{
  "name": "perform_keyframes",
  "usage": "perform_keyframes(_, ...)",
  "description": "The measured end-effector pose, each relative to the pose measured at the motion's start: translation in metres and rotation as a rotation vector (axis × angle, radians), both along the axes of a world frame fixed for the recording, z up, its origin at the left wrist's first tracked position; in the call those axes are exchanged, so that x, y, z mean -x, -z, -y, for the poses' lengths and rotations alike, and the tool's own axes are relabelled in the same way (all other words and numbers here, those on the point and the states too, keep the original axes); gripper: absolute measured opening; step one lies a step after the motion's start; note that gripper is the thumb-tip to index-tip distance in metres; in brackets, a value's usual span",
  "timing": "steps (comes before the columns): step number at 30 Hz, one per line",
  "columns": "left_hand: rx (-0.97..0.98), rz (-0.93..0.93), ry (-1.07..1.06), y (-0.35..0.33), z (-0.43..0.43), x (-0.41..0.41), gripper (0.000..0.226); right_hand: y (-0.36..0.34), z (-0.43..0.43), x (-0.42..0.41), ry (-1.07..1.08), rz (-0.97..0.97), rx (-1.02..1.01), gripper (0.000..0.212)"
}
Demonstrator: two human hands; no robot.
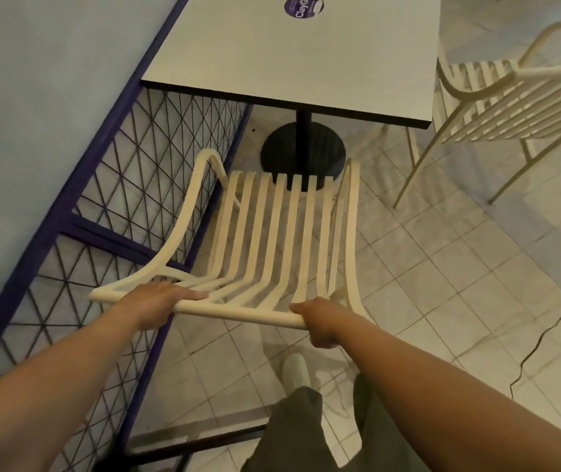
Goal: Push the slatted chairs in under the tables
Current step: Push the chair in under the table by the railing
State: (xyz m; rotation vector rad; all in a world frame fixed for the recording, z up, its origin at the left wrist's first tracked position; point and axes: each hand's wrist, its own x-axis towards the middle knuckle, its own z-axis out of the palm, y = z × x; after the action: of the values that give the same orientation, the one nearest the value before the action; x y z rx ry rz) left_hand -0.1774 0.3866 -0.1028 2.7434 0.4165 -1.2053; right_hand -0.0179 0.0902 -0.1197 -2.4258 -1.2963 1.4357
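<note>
A cream slatted chair (272,229) stands in front of me, its seat pointing toward a white square table (292,59). The seat's front edge lies short of the table's near edge, just over the black round base (302,149). My left hand (160,301) rests on the left part of the chair's top rail, fingers laid along it. My right hand (316,318) is wrapped around the same rail at its right end. A second cream slatted chair (496,100) stands at the table's right side, partly under it.
A purple metal railing with wire mesh (112,199) runs close along the chair's left side. The floor is pale tile, with a crack (544,342) at the right. My shoe (296,369) and trouser legs are just behind the chair. A purple round sticker (303,6) marks the tabletop.
</note>
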Motion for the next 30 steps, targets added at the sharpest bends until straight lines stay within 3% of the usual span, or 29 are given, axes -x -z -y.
perform_keyframes(11, 0.054, -0.080, -0.058, -0.001, -0.003, 0.002, 0.080, -0.012, -0.009, 0.002, -0.028, -0.063, 0.063, 0.056)
perform_keyframes(16, 0.044, -0.061, -0.043, 0.007, -0.007, 0.006, 0.089, -0.012, -0.011, 0.008, -0.047, -0.009, 0.072, 0.066)
perform_keyframes(22, 0.039, -0.043, -0.032, 0.001, -0.017, 0.016, 0.078, -0.005, -0.019, 0.029, 0.003, -0.035, 0.040, 0.063)
perform_keyframes(30, -0.014, -0.078, -0.016, 0.003, -0.022, 0.023, 0.087, -0.003, -0.023, 0.043, -0.002, -0.045, 0.030, 0.063)
